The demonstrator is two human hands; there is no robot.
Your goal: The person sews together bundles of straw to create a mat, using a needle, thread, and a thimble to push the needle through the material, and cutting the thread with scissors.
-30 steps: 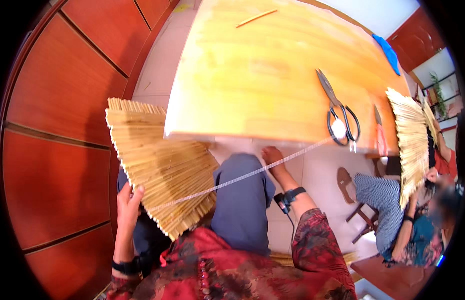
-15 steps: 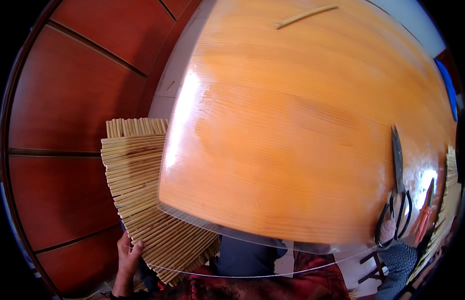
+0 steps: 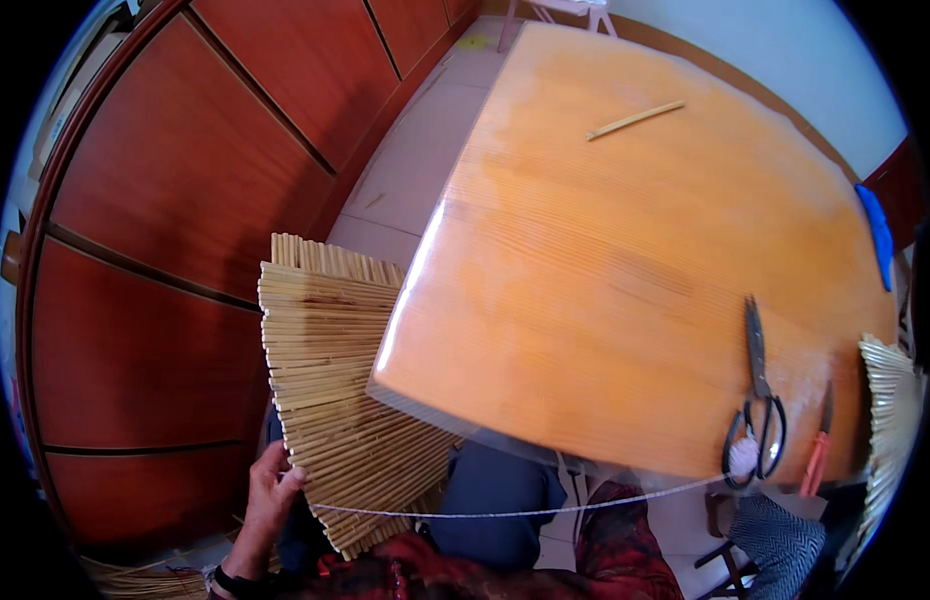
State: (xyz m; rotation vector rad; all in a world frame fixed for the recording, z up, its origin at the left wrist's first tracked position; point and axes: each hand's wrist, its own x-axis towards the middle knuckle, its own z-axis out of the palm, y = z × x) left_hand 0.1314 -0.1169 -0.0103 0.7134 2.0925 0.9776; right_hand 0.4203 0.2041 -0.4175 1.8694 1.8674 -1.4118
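Observation:
My left hand is closed on the lower left edge of a mat of thin tan stalks, thumb on top. The stalks lie side by side, with uneven ends along the left rim. Part of the mat passes under the corner of the wooden table. A white string runs from the mat near my left hand across my lap to a small pale ball of string. That ball lies by the handles of black scissors on the table. My right hand is outside the picture.
A single cut stalk lies on the far part of the table. A red-handled knife rests right of the scissors, near a pale ribbed mat and a blue cloth. Red cabinets stand close on the left.
The view has shifted, so table and mat sit further right or lower and more floor shows. My left hand keeps its hold on the mat's edge.

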